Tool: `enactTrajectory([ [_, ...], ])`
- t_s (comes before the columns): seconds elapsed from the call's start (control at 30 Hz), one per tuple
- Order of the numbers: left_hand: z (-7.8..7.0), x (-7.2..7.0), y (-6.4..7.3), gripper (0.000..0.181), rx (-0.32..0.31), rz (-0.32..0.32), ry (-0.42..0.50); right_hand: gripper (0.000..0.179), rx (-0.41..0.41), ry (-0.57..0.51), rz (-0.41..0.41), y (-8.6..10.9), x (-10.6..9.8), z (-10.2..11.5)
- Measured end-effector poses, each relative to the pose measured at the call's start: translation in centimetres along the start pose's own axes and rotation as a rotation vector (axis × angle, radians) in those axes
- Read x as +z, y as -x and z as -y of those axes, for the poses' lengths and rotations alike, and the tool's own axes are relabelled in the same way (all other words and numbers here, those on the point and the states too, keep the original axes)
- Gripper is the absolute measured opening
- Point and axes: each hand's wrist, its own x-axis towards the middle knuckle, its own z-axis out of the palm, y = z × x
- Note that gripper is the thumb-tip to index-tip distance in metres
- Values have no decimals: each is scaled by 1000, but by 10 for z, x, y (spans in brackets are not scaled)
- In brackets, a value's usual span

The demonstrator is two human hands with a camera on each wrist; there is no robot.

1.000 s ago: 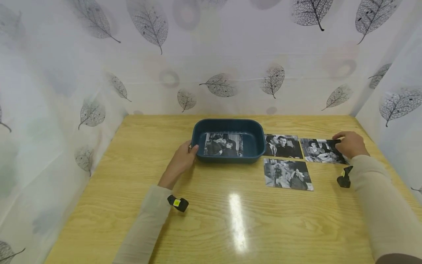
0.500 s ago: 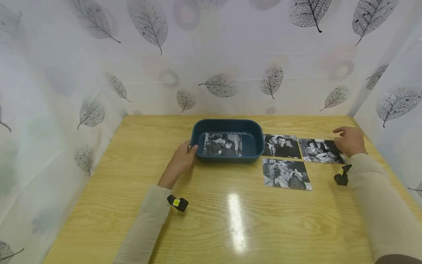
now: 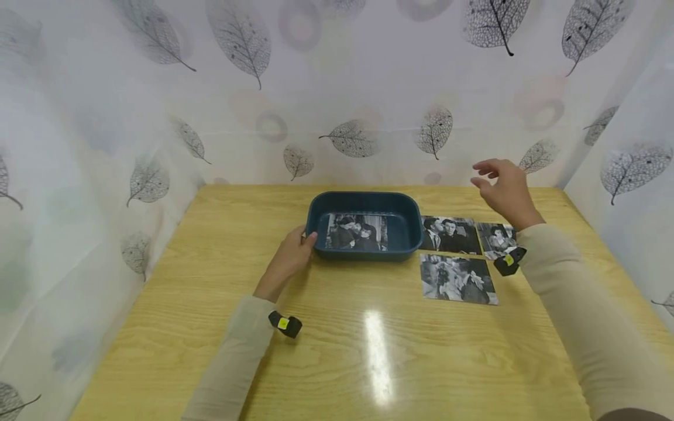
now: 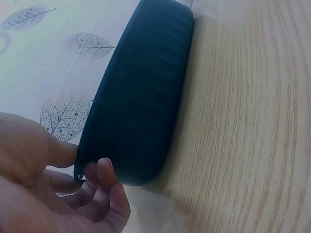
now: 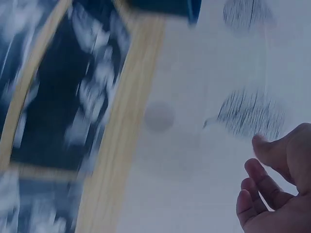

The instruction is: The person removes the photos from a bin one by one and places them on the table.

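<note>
A dark teal rectangular dish [image 3: 405,225] stands on the wooden table, with a black-and-white photo [image 3: 357,232] lying inside it. My left hand [image 3: 288,257] grips the dish's left end, thumb at the rim and fingers curled beneath the edge, as the left wrist view shows. In the air above the table's back right, my right hand [image 3: 506,192] has loosely bent fingers and nothing between them. Below it lie more photos: one of two people [image 3: 450,235] beside the dish, one partly hidden by the right wrist [image 3: 495,238], and one nearer the front [image 3: 458,278].
Curtains with a leaf print [image 3: 353,138] close off the back and both sides of the table [image 3: 326,351]. A small black camera is strapped at each wrist, the left one [image 3: 285,324] hanging over the tabletop.
My right hand has let go of the far-right photo, risen and swung left toward the dish. That photo stays on the table. The left hand and dish have not moved.
</note>
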Motion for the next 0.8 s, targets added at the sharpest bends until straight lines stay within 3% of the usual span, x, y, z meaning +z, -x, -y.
enactTrajectory([
  [0.17, 0, 2, 1, 46, 3, -7, 2, 34, -139, -36, 73, -2, 35, 41],
  [0.37, 0, 1, 1, 45, -4, -12, 23, 47, -208, -22, 323, -9, 71, 78],
  [0.53, 0, 1, 2, 45, -8, -6, 34, 64, -208, 37, 520, -14, 99, 90],
  [0.8, 0, 3, 2, 46, -13, -7, 60, 82, -149, 155, 700, -13, 130, 94],
])
